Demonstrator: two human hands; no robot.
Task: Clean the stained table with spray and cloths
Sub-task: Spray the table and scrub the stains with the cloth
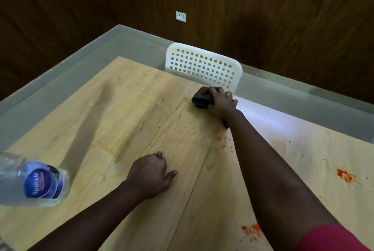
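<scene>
Right hand (219,102) grips a dark, bunched cloth (201,102) at the desk (129,109) far edge.
Left hand (150,173) curled, empty; red stains (346,175) rightward.

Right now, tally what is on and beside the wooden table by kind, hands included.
Dark crumpled cloth: 1
Clear plastic bottle with blue label: 1
White perforated plastic chair: 1
Red-orange stain patches: 3
Hands, left hand and right hand: 2
Total: 8

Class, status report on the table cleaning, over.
Right hand grips cloth at far edge. Left hand rests on table, empty. Red stains unwiped, right side. Bottle lies left, clear.
</scene>
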